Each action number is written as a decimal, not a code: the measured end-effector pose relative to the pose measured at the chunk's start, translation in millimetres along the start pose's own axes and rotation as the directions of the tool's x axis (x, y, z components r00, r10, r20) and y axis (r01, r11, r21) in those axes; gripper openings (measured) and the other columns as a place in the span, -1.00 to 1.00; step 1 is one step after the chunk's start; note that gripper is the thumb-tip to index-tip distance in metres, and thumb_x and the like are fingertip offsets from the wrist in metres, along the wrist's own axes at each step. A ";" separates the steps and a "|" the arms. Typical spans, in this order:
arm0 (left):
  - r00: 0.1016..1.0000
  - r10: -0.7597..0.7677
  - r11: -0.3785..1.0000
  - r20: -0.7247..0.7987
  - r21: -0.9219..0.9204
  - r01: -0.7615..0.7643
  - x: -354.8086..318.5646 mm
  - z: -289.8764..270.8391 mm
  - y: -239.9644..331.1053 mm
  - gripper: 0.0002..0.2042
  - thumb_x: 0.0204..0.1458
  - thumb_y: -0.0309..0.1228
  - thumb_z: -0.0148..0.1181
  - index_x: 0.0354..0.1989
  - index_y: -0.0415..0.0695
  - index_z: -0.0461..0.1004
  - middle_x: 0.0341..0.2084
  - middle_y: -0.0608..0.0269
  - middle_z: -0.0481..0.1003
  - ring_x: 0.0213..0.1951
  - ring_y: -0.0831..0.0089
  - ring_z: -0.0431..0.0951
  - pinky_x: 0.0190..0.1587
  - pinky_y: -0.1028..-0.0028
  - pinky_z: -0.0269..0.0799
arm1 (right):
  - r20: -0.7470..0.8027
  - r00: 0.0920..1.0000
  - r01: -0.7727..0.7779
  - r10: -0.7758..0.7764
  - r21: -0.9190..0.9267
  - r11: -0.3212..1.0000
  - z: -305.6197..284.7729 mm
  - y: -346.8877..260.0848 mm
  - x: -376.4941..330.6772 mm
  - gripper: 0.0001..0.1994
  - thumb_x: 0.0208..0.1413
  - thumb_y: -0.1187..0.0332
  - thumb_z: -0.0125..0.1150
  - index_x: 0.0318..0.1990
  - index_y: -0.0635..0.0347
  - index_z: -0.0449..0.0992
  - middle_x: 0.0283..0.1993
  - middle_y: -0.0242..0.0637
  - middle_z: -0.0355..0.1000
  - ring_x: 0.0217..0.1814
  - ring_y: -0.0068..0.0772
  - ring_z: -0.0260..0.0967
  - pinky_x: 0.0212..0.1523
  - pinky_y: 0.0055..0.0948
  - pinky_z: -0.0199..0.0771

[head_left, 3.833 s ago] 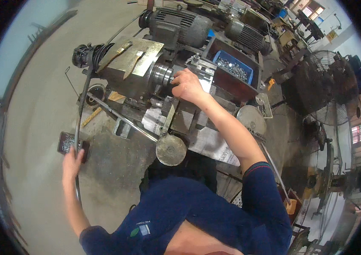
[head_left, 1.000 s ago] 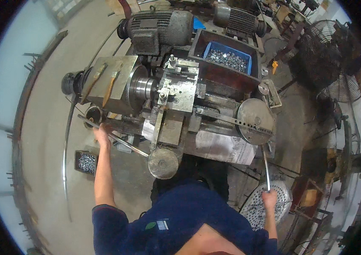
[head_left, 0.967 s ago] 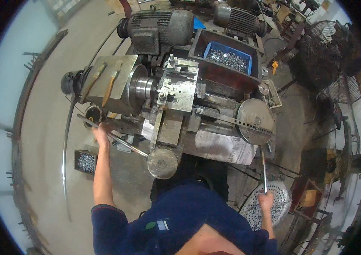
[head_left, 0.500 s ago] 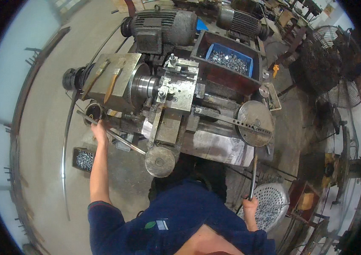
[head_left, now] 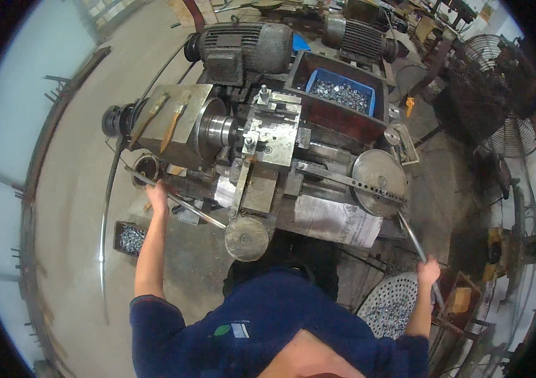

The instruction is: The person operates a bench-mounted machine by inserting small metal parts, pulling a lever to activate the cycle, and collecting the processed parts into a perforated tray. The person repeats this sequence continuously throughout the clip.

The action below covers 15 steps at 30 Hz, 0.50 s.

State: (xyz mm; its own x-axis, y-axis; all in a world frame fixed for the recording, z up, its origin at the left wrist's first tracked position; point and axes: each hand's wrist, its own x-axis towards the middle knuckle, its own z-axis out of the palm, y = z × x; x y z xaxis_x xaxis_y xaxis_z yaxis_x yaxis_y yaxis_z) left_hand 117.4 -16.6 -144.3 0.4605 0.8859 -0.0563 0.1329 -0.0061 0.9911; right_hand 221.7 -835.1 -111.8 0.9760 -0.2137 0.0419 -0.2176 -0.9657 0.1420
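The right hand [head_left: 428, 271] is closed round a long, thin steel lever [head_left: 418, 249] that runs up to a flat round metal disc [head_left: 378, 183] on the lathe [head_left: 261, 145]. The left hand [head_left: 157, 191] grips the end of a slim grey rod [head_left: 186, 206] slanting below the boxy headstock, beside a small round can [head_left: 145, 169]. Behind the greasy machine, a blue plastic bin [head_left: 341, 94] holds shiny small parts; a perforated round tray [head_left: 391, 305] lies near the right hand.

single head-worn fisheye view, looking steeply down over the lathe [head_left: 261, 145], edges bent
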 end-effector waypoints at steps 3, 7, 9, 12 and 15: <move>0.999 0.011 1.000 0.032 0.012 -0.011 -0.9 -3.5 -11.7 -0.72 0.00 -0.32 0.01 -0.26 -0.31 0.35 -0.55 0.07 0.48 -0.59 0.33 0.48 -0.57 0.44 0.40 | -0.304 0.946 -0.132 0.110 -0.054 0.990 17.1 -2.1 52.1 -0.44 -0.36 0.29 0.24 -0.03 0.15 0.38 -0.26 -0.10 0.39 -0.22 -0.06 0.37 -0.21 -0.16 0.36; 0.984 -0.085 0.996 0.154 -0.019 0.089 -2.2 -31.7 -5.6 -0.61 0.03 -0.12 0.02 -0.22 -0.28 0.38 -0.42 0.12 0.48 -0.47 0.35 0.50 -0.43 0.43 0.42 | -0.428 0.904 0.046 0.011 0.124 0.991 4.1 -79.8 25.6 -0.24 -0.41 0.27 0.21 0.13 0.25 0.22 0.13 0.00 0.18 0.19 0.01 0.08 0.20 -0.17 0.02; 0.977 -0.175 0.984 0.124 -0.006 0.177 -4.7 -47.5 -16.5 -0.57 0.04 -0.07 0.01 -0.20 -0.25 0.39 -0.42 0.14 0.48 -0.44 0.35 0.50 -0.36 0.40 0.41 | -0.492 0.870 0.242 -0.023 0.386 0.890 0.7 -108.4 -6.9 -0.18 -0.42 0.30 0.16 0.19 0.24 0.15 0.27 0.01 0.01 0.33 0.01 -0.12 0.29 -0.18 -0.14; 0.950 -0.026 0.833 0.312 0.533 -0.152 25.9 -96.5 -98.9 -0.52 -0.02 -0.03 0.04 -0.18 -0.26 0.39 -0.38 0.07 0.51 -0.34 0.28 0.53 -0.29 0.32 0.38 | -0.303 0.942 0.300 -0.147 0.556 0.775 34.6 -115.5 -44.8 -0.27 -0.39 0.30 0.12 0.13 0.27 0.23 0.22 -0.01 0.11 0.28 0.01 -0.02 0.25 -0.24 -0.03; 0.870 -0.092 0.285 0.485 0.850 -0.444 -10.9 -51.7 -70.5 -0.55 -0.02 -0.03 0.03 -0.22 -0.24 0.43 -0.38 -0.04 0.50 -0.30 0.14 0.52 -0.27 0.25 0.40 | -0.134 0.984 0.174 -0.118 0.574 0.800 30.4 -125.5 -79.6 -0.47 -0.38 0.33 0.12 -0.09 0.30 0.43 0.08 0.05 0.26 0.11 0.02 0.22 0.10 -0.28 0.22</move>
State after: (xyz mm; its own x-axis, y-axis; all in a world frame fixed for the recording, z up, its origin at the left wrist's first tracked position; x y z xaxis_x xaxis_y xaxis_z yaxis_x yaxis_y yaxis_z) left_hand 57.6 -1.9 -207.3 0.8138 0.5461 -0.1986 0.5794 -0.7887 0.2053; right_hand 171.6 -701.4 -163.0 0.9846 -0.0769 0.1568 0.0014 -0.8945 -0.4471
